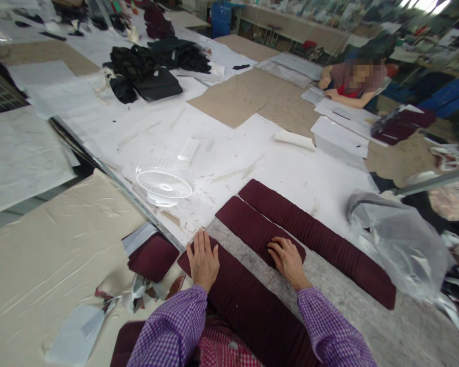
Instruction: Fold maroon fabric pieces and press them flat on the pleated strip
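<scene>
Three long rows of overlapping maroon fabric pieces lie side by side on the table. My left hand [204,260] rests flat, fingers stretched, on the upper end of the nearest row [252,300]. On the lower end of the middle row [248,224] lies my right hand [286,259], its fingers apart and slightly bent, with nothing visibly gripped. The far row [317,239] is untouched. To the left of my left hand sits a small stack of maroon pieces [153,257] with paler sheets beneath.
A white fan [164,184] stands beyond my left hand. Clear plastic [401,244] lies at the right. Dark garments [158,84] are piled farther back. A person [357,81] leans over papers at the far right. A metal strip [137,204] edges the table at left.
</scene>
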The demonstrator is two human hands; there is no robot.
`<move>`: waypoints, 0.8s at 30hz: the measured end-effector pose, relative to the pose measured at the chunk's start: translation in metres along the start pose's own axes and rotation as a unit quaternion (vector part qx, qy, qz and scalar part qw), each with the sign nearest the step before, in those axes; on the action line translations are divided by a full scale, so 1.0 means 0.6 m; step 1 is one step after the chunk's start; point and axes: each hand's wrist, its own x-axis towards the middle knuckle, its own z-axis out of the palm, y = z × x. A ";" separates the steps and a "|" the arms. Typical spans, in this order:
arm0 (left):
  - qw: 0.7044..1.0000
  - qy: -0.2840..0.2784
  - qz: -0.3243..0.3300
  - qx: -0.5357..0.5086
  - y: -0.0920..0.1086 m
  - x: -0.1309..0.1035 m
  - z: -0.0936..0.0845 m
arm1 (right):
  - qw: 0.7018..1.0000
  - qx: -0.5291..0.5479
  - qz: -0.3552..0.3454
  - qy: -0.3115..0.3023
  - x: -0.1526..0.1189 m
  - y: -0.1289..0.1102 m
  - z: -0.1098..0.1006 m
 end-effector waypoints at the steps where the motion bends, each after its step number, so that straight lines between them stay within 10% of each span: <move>1: 1.000 0.000 0.000 -0.001 0.000 0.000 0.000 | 1.000 0.006 0.001 0.004 0.001 0.001 -0.003; 8: 1.000 -0.006 -0.004 -0.004 0.001 0.000 -0.001 | 0.987 -0.024 0.122 0.098 0.030 0.003 0.000; 15: 0.999 -0.018 -0.007 -0.038 0.004 0.004 -0.001 | 0.981 -0.099 0.163 0.026 0.016 -0.021 0.072; 24: 0.999 -0.008 -0.021 -0.031 -0.006 -0.009 -0.010 | 0.984 -0.061 0.166 0.012 -0.030 -0.006 0.027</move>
